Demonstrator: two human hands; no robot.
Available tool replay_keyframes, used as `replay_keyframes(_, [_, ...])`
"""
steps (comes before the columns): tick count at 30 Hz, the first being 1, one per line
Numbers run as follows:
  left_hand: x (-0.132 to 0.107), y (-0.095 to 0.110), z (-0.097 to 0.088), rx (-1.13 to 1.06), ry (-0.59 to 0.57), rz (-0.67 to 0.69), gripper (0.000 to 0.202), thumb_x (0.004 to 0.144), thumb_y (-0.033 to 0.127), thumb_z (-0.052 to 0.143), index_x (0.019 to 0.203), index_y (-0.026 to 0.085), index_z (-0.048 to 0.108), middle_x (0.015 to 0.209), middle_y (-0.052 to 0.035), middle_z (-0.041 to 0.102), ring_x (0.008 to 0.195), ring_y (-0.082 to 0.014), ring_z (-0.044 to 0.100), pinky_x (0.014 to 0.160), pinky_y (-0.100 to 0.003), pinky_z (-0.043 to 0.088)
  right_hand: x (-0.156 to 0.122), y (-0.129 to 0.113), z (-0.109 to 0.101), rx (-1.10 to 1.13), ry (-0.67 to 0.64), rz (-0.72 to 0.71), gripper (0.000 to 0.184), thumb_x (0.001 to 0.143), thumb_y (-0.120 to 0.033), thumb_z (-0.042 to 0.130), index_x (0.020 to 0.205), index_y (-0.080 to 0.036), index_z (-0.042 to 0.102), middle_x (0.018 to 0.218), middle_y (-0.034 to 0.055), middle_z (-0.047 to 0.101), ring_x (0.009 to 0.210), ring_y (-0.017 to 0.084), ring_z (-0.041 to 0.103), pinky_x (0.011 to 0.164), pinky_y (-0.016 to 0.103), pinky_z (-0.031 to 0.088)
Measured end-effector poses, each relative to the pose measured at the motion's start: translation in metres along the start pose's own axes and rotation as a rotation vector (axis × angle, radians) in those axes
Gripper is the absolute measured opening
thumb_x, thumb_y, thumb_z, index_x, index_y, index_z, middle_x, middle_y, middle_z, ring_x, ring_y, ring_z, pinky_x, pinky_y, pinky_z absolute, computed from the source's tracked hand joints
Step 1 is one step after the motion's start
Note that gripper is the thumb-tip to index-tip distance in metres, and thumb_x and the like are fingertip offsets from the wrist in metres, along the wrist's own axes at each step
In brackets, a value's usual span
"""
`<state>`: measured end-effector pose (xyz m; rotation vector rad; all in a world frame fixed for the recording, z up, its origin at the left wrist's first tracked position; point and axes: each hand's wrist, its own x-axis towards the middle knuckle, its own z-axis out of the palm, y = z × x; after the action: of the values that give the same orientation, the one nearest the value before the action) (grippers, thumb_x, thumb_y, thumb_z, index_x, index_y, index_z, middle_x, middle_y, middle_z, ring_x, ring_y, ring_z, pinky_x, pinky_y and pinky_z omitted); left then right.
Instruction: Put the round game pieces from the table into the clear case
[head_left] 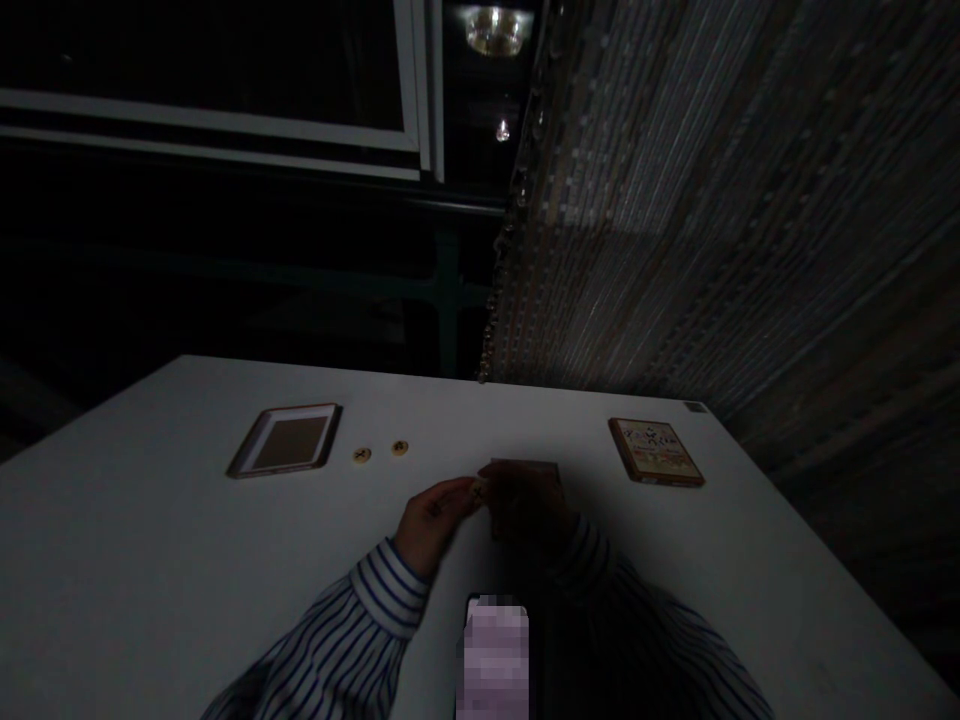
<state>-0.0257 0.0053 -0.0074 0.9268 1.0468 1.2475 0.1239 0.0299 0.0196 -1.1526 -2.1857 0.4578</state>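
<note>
My left hand (pixel 431 522) pinches a small round wooden piece (pixel 478 491) with a dark cross-like mark, near the table's middle. From the other side my right hand (pixel 534 505), deep in shadow, brings its closed fingertips to the same piece. A flat brown-edged box (pixel 541 466) lies under my right hand, which covers most of it. Two similar round pieces, one nearer (pixel 361 455) and one farther right (pixel 400 447), rest on the table to the left of my hands.
On the white table (pixel 150 540), a shallow framed tray (pixel 289 442) lies left and a printed box lid (pixel 656 452) right. A lit phone (pixel 495 660) is at the near edge. A string curtain (pixel 637 200) hangs beyond, beside a dark window (pixel 225 60).
</note>
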Motion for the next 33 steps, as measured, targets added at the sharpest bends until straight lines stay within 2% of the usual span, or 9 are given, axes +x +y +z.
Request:
replay_keyframes(2, [-0.002, 0.003, 0.002, -0.027, -0.002, -0.008, 0.037, 0.056, 0.036, 0.070, 0.084, 0.011, 0.065, 0.085, -0.0097, 0.069, 0.081, -0.0208, 0.064, 0.080, -0.034, 0.049, -0.001, 0.004, 0.002, 0.062, 0.023, 0.011, 0.022, 0.077, -0.020, 0.047, 0.095, -0.016, 0.059, 0.088, 0.0069, 0.066, 0.077, 0.014, 0.061, 0.067, 0.025, 0.048])
replay_keyframes(4, [-0.003, 0.006, 0.003, -0.054, 0.010, -0.004, 0.038, 0.055, 0.035, 0.071, 0.083, 0.011, 0.065, 0.084, -0.0100, 0.070, 0.080, -0.0214, 0.064, 0.079, -0.035, 0.050, 0.000, 0.005, 0.002, 0.079, -0.027, -0.036, 0.022, 0.079, -0.020, 0.044, 0.095, -0.016, 0.059, 0.089, 0.0069, 0.066, 0.079, 0.014, 0.061, 0.069, 0.025, 0.048])
replay_keyframes(7, [-0.003, 0.007, 0.002, -0.072, 0.037, 0.004, 0.037, 0.054, 0.036, 0.072, 0.081, 0.011, 0.065, 0.080, -0.0094, 0.070, 0.077, -0.0215, 0.064, 0.076, -0.035, 0.051, 0.002, 0.000, -0.002, 0.019, -0.117, -0.112, 0.025, 0.083, -0.022, 0.038, 0.094, -0.017, 0.060, 0.090, 0.0065, 0.066, 0.081, 0.015, 0.060, 0.072, 0.027, 0.047])
replay_keyframes(11, [-0.002, 0.006, 0.000, -0.016, 0.059, 0.010, 0.036, 0.054, 0.038, 0.071, 0.080, 0.013, 0.066, 0.079, -0.0075, 0.070, 0.076, -0.0211, 0.064, 0.075, -0.034, 0.051, 0.003, -0.009, -0.011, -0.062, -0.151, -0.166, 0.025, 0.084, -0.021, 0.037, 0.093, -0.015, 0.060, 0.087, 0.0069, 0.066, 0.078, 0.014, 0.060, 0.071, 0.026, 0.046])
replay_keyframes(14, [-0.002, 0.003, 0.000, -0.026, 0.074, 0.022, 0.034, 0.056, 0.037, 0.070, 0.081, 0.014, 0.067, 0.079, -0.0062, 0.071, 0.076, -0.0200, 0.064, 0.076, -0.032, 0.051, 0.002, -0.009, -0.012, -0.104, -0.139, -0.232, 0.021, 0.083, -0.020, 0.041, 0.093, -0.016, 0.058, 0.083, 0.0048, 0.066, 0.077, 0.013, 0.059, 0.071, 0.025, 0.045])
replay_keyframes(17, [-0.002, 0.000, -0.001, -0.045, 0.073, 0.034, 0.031, 0.059, 0.035, 0.069, 0.082, 0.014, 0.067, 0.081, -0.0055, 0.070, 0.078, -0.0192, 0.064, 0.078, -0.032, 0.050, 0.001, -0.006, -0.010, -0.168, -0.071, -0.280, 0.020, 0.081, -0.023, 0.044, 0.095, -0.017, 0.058, 0.086, 0.0046, 0.065, 0.077, 0.014, 0.058, 0.073, 0.026, 0.043])
replay_keyframes(22, [-0.003, -0.001, 0.000, -0.036, 0.081, 0.057, 0.028, 0.062, 0.033, 0.067, 0.083, 0.015, 0.067, 0.084, -0.0047, 0.070, 0.081, -0.0188, 0.063, 0.079, -0.032, 0.049, -0.002, -0.003, -0.010, -0.221, 0.023, -0.294, 0.022, 0.080, -0.029, 0.047, 0.095, -0.017, 0.058, 0.083, 0.0046, 0.065, 0.076, 0.015, 0.058, 0.074, 0.028, 0.041])
replay_keyframes(28, [-0.006, 0.008, 0.006, 0.035, 0.100, 0.084, 0.029, 0.061, 0.034, 0.067, 0.083, 0.014, 0.067, 0.085, -0.0054, 0.070, 0.084, -0.0202, 0.063, 0.082, -0.033, 0.048, 0.000, -0.011, -0.022, -0.319, -0.067, -0.210, 0.024, 0.079, -0.037, 0.048, 0.095, -0.022, 0.058, 0.084, 0.0029, 0.064, 0.076, 0.016, 0.055, 0.066, 0.027, 0.037])
replay_keyframes(33, [-0.003, 0.014, 0.014, 0.099, 0.052, 0.142, 0.028, 0.067, 0.033, 0.062, 0.087, 0.014, 0.067, 0.093, -0.0063, 0.068, 0.092, -0.0199, 0.060, 0.088, -0.032, 0.043, 0.001, -0.019, -0.038, -0.376, -0.089, -0.170, 0.025, 0.081, -0.038, 0.045, 0.095, -0.021, 0.056, 0.086, 0.0035, 0.063, 0.079, 0.016, 0.053, 0.068, 0.028, 0.033])
